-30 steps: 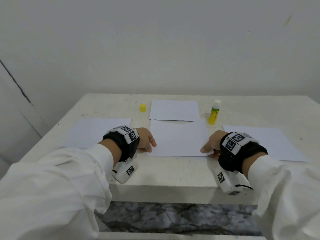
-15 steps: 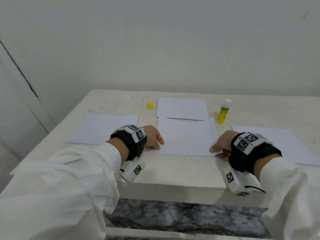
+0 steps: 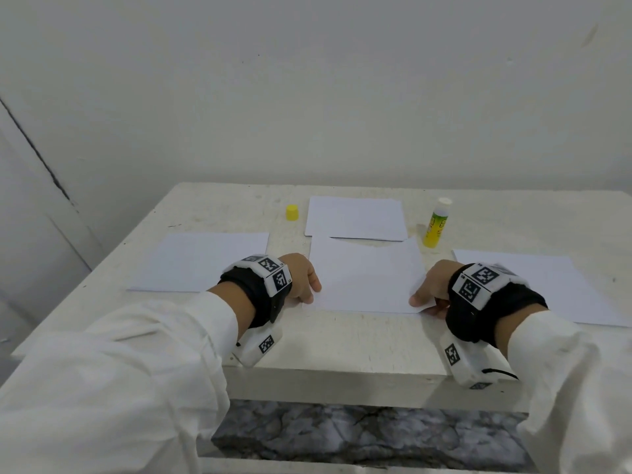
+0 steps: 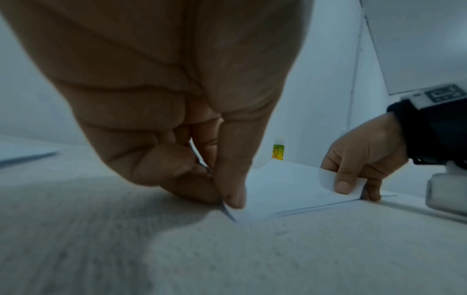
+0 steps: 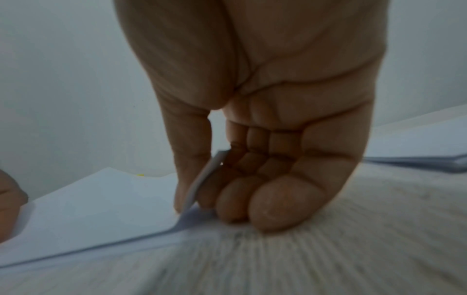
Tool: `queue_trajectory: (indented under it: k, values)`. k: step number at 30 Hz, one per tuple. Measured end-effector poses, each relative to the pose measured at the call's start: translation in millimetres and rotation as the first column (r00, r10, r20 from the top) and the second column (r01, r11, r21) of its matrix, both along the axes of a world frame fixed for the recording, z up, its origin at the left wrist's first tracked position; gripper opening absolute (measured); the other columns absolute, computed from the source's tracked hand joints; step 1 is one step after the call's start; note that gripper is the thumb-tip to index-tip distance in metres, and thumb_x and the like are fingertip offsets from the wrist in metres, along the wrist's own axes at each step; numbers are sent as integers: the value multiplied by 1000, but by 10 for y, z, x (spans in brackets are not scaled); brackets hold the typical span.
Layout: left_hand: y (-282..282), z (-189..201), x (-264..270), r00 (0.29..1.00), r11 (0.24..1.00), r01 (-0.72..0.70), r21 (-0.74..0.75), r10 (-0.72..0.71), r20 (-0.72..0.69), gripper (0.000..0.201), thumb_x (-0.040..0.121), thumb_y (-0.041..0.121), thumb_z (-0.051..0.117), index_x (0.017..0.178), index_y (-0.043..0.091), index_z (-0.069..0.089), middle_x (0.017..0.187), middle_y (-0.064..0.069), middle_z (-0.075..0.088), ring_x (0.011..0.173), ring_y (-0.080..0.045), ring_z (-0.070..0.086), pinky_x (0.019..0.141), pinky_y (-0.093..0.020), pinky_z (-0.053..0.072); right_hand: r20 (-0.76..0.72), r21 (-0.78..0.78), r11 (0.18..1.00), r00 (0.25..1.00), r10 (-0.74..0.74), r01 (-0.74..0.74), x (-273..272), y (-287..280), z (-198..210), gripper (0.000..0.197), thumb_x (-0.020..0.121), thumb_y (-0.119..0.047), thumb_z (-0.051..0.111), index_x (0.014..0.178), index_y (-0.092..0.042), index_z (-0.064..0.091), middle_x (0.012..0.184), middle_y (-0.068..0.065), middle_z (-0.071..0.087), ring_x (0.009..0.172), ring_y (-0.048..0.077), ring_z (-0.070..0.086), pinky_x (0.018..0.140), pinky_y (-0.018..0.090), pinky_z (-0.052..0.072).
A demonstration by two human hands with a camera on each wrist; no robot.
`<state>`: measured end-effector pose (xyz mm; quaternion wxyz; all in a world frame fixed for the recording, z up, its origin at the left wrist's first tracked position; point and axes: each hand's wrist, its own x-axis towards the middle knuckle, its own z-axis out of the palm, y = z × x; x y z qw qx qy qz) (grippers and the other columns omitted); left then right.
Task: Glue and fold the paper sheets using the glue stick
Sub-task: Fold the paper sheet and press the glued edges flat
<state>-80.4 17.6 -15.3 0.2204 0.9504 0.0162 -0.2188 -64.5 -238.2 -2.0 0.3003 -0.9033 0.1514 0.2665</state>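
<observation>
Centre sheet (image 3: 366, 275) pinched at near corners: left hand (image 3: 302, 278) at left corner, right hand (image 3: 432, 289) at right. Fold judged away, toward far edge.

Just a scuffed white table (image 3: 342, 350) shoved against a plain pale wall (image 3: 307, 97), with grey marbled floor (image 3: 359, 436) showing under the front edge.

From the head we look forward and down across the whole table (image 3: 342, 350). Our wrist cameras sit low, close behind the fingers, skimming the tabletop toward the wall; both catch the middle paper sheet (image 4: 285, 191) from opposite corners.
</observation>
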Motion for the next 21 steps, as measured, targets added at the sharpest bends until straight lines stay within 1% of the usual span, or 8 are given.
queue_trajectory:
  k: [2,4,5,8,10,15,18,21]
  values:
    - [-5,-4,16,1000,999,17,28,-17,-5,25,82,10,74,105,17,70,87,0,59,67,-10,54,67,-20,45,17,-52,997,999,50,-49,16,-2,16,13,74,-6,78,74,-4,66,81,15,70,89,33,68,81,37,55]
    - [-6,4,41,999,998,30,47,-30,-15,25,82,11,74,106,17,70,87,1,59,66,-9,53,64,-19,44,24,-136,986,994,104,-100,27,-23,65,20,75,-15,79,65,-10,63,71,7,66,75,25,65,69,28,49]
    - [-6,15,54,999,998,35,52,-34,-21,26,82,12,74,106,18,70,86,1,59,65,-9,54,61,-17,44,17,-145,983,993,116,-112,38,-44,85,21,75,-17,79,64,-11,62,69,5,65,70,22,62,66,26,46]
    - [-2,30,80,999,999,28,45,-27,-38,25,81,11,75,104,19,70,78,3,58,61,-7,55,53,-14,43,-19,-144,975,986,165,-166,71,-111,105,17,76,-16,78,69,-9,64,62,2,66,67,20,62,64,26,48]
    - [1,35,83,999,999,20,37,-18,-48,23,80,10,75,100,20,70,74,5,58,60,-8,55,50,-13,43,-17,-154,970,982,190,-191,70,-136,112,17,76,-17,78,74,-8,63,56,0,64,62,18,59,57,24,44]
    - [12,41,107,997,999,22,34,-20,-69,20,79,9,76,92,22,69,71,2,59,57,-9,54,47,-12,41,-28,-156,960,972,233,-234,40,-165,124,28,78,-21,77,98,-4,66,69,3,59,67,19,52,53,23,37]
    - [11,46,113,996,999,21,43,-17,-82,20,78,9,76,93,22,70,72,1,60,56,-10,52,48,-14,41,-25,-138,963,972,232,-233,33,-169,112,24,78,-19,77,91,-7,61,66,3,56,62,17,49,50,22,34]
    - [7,55,116,996,999,17,49,-13,-84,20,78,10,76,92,23,70,71,2,60,57,-10,53,50,-15,41,-25,-139,959,969,248,-249,38,-178,98,26,77,-19,78,92,-8,60,68,4,56,67,19,49,51,22,34]
